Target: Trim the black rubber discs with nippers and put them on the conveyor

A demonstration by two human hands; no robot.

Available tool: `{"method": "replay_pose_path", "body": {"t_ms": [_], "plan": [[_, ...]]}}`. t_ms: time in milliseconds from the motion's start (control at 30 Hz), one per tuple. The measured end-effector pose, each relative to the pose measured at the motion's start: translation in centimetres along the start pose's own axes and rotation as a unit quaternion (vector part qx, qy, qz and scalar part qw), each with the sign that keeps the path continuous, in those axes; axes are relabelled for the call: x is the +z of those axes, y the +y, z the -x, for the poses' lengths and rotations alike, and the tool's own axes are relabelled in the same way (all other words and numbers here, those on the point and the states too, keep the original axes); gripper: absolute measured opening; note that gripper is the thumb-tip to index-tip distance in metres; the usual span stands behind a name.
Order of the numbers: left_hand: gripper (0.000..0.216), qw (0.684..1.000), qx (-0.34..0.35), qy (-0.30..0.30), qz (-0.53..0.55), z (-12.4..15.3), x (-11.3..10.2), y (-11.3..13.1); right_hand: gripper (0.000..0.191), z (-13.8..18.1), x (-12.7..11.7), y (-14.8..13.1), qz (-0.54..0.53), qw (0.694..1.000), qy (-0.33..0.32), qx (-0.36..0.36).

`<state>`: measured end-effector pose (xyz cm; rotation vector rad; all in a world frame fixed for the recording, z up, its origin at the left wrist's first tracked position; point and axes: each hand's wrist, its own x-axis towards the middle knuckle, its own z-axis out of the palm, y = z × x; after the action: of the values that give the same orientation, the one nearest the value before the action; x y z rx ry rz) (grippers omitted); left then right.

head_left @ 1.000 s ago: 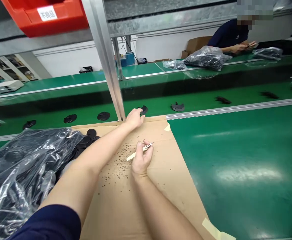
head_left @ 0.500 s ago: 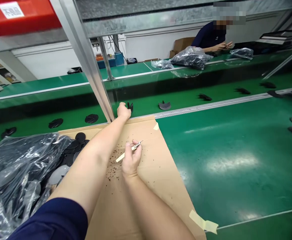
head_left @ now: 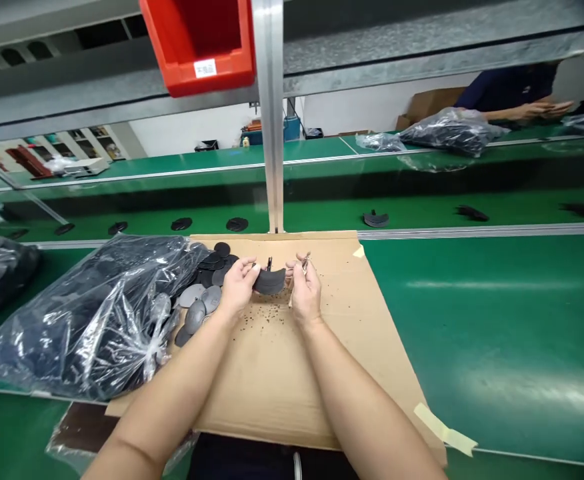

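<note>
Over a sheet of cardboard (head_left: pixel 272 373), both of my hands grip one black round part (head_left: pixel 270 281). My left hand (head_left: pixel 238 285) pinches its left edge. On the part's right edge is my right hand (head_left: pixel 304 292), closed, which also keeps a small metal tool (head_left: pixel 305 263) between its fingers. Dark crumbs lie on the cardboard under the part. Several loose black and grey discs (head_left: pixel 203 297) spill from a clear plastic bag (head_left: pixel 87 313) just left of my left hand.
A green conveyor belt (head_left: pixel 322 210) behind the cardboard carries several black parts (head_left: pixel 375 219). An aluminium post (head_left: pixel 271 120) rises at the cardboard's far edge under a red bin (head_left: pixel 199 41). Across the line a person's hands (head_left: pixel 542 110) work beside another plastic bag (head_left: pixel 445 130).
My left hand reached out to the belt, took a black part and came back over the cardboard. My right hand rose to meet it and now grips the part too. The camera swung left.
</note>
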<state>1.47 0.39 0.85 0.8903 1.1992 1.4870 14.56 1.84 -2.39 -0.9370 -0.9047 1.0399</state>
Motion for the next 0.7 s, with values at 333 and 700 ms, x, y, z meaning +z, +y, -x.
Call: {"method": "replay_pose_path", "body": {"t_ms": [333, 700], "plan": [[0.05, 0.979, -0.045, -0.042, 0.194, 0.8, -1.8, -1.3, 0.026, 1.9, 0.2, -0.6, 0.127, 0.98, -0.148, -0.043], [0.034, 0.965, -0.115, -0.027, 0.234, 0.2, -3.2, -0.9, 0.038, 1.2, -1.1, -1.4, 0.389, 0.867, -0.209, -0.231]]}}
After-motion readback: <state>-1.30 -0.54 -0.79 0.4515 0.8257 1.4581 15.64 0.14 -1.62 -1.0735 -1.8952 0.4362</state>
